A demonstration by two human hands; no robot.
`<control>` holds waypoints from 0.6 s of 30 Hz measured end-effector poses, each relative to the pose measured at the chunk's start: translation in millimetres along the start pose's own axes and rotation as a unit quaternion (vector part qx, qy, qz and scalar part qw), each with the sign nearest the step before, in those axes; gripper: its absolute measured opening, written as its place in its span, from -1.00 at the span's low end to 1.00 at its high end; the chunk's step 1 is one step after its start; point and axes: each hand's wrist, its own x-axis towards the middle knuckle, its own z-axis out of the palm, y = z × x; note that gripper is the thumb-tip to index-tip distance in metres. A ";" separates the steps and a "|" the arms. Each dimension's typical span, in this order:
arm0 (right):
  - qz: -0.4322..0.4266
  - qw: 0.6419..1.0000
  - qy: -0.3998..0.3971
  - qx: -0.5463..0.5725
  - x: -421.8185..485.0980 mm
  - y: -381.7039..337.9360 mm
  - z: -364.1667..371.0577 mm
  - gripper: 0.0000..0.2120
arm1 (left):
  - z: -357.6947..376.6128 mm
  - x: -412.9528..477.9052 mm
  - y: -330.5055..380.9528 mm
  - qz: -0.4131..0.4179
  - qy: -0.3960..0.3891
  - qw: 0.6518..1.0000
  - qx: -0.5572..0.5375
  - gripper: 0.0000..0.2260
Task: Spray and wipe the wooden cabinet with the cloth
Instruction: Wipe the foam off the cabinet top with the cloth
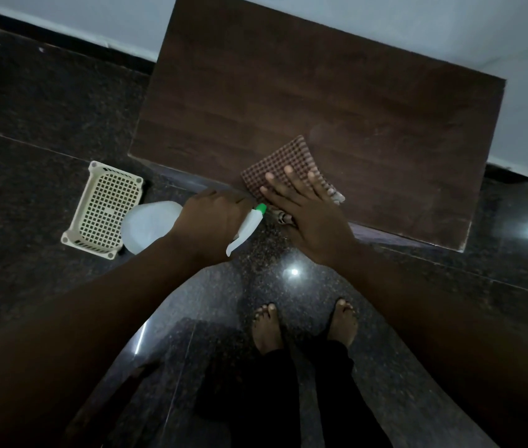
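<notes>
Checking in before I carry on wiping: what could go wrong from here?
1. The cloth lies at the near edge of the cabinet, partly overhanging; a pull by the right hand could drag it off.
2. The spray bottle in the left hand has its green nozzle close beside the right hand; a squeeze may wet the hand, not the wood.
3. Spray landing on the glossy floor by the bare feet could make it slippery.

I saw the cabinet (288,92), upper centre, as matt dark wood grain; the cloth (285,156) was a ribbed, checked weave; the spray bottle (149,224) and basket (80,202), left, looked smooth plastic; the floor (29,124) was glossy speckled stone.
</notes>
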 end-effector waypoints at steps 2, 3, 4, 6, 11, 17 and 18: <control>0.010 1.000 0.004 -0.001 -15.0 14.8 -2.1 -0.43 | 0.5 1.7 -2.6 -0.010 -0.004 1.000 0.001 -0.79; 0.022 1.000 0.007 -0.004 -23.5 21.6 -2.7 -0.43 | 0.4 2.6 -4.1 -0.009 0.012 1.000 -0.001 -0.78; 0.034 0.999 0.008 -0.011 -31.2 27.1 -3.0 -0.42 | -0.8 2.7 -4.9 -0.011 0.016 1.000 -0.009 -0.74; 0.047 0.998 0.006 -0.027 -40.6 32.0 -2.6 -0.37 | -0.4 3.6 -6.5 -0.008 0.037 0.999 -0.014 -0.72; 0.022 0.999 0.002 -0.030 -15.3 13.5 -0.8 -0.42 | 3.3 4.8 -7.8 0.002 0.052 0.999 0.000 -0.81; -0.024 1.000 -0.014 -0.004 14.3 1.0 -0.7 -0.44 | 2.3 4.4 -7.0 0.017 0.061 0.997 -0.044 -0.65; -0.013 1.000 -0.012 -0.001 8.8 6.8 -2.2 -0.42 | 0.5 4.9 -6.9 0.012 0.048 0.998 -0.037 -0.68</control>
